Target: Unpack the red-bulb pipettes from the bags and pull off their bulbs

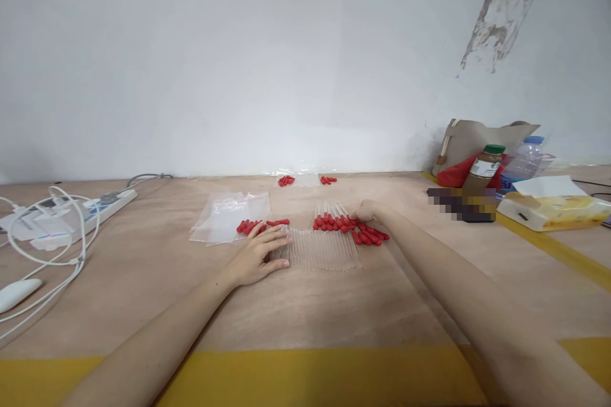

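A row of clear thin tubes [324,249] lies side by side in front of me. My left hand [260,251] rests at the row's left end, fingers spread and flat against it. Behind the row, several droppers [331,221] lie together, clear tubes with red rubber bulbs toward me. My right hand [370,211] is at their right end with its fingers bent together; what is between the fingertips is hidden. Loose red rubber bulbs [370,235] lie just below that hand. More red bulbs [245,226] sit beyond my left fingers, by the clear plastic bags [229,216].
At the back, two small groups of red bulbs [286,181] lie with clear bags near the wall. A white power strip [112,203] with cables is on the left. On the right stand a dark bottle [482,172], a clear bottle [525,162] and a tissue pack [548,210].
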Motion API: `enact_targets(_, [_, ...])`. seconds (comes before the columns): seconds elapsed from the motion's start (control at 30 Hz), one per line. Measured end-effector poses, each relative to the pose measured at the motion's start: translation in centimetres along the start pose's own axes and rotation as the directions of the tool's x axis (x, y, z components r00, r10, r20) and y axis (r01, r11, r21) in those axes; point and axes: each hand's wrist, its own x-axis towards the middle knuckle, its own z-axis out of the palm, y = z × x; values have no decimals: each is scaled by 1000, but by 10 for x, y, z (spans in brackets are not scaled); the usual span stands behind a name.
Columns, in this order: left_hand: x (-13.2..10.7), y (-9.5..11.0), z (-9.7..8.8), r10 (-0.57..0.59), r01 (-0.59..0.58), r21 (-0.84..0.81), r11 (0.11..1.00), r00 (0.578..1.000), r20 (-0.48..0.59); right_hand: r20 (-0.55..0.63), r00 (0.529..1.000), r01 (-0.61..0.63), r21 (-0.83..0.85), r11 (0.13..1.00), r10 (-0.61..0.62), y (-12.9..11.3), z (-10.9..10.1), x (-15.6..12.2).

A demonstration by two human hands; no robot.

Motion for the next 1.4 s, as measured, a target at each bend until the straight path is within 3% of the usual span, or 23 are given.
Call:
enact_targets(0.17, [-2, 0, -1, 17, -17, 4, 1000, 997, -77, -7, 999, 33, 104, 994, -32, -2, -16, -5])
enact_targets(0.27, [-2, 2, -1, -18, 16, -19, 1000, 987, -161, -71, 987, 153, 186, 971, -142, -4, -27, -20])
enact_targets(0.33, [-2, 4, 1, -71, 58, -60, 997, 967, -246, -193, 946, 299, 214, 930, -260, -2, -27, -35])
enact_targets(0.37, [-2, 5, 2, -109, 86, -88, 992, 949, -297, -289, 895, 401, 191, 896, -339, 0, -23, -44])
enact_targets(0.43, [-2, 9, 5, -184, 135, -149, 979, 902, -391, -454, 724, 588, 11, 809, -520, 6, -9, -63])
enact_targets(0.5, [-1, 14, 7, -221, 149, -187, 971, 859, -462, -462, 568, 654, -250, 714, -681, 13, 12, -81])
enact_targets(0.57, [0, 21, 7, -187, 118, -169, 979, 850, -491, -436, 466, 689, -367, 625, -770, 19, 35, -95])
enact_targets(0.67, [2, 33, 6, -36, 16, -46, 999, 887, -461, -493, 392, 719, -363, 593, -777, 22, 60, -107])
enact_targets(0.83, [8, 50, 12, 139, -104, 112, 988, 916, -376, -472, 329, 777, -357, 519, -818, 18, 70, -111])
enact_targets(1.03, [14, 56, 17, 175, -122, 175, 977, 927, -332, -466, 307, 780, -376, 500, -830, 15, 70, -112])
enact_targets(1.4, [10, 60, 12, 200, -137, 195, 971, 915, -350, -415, 263, 776, -445, 447, -871, 14, 66, -119])
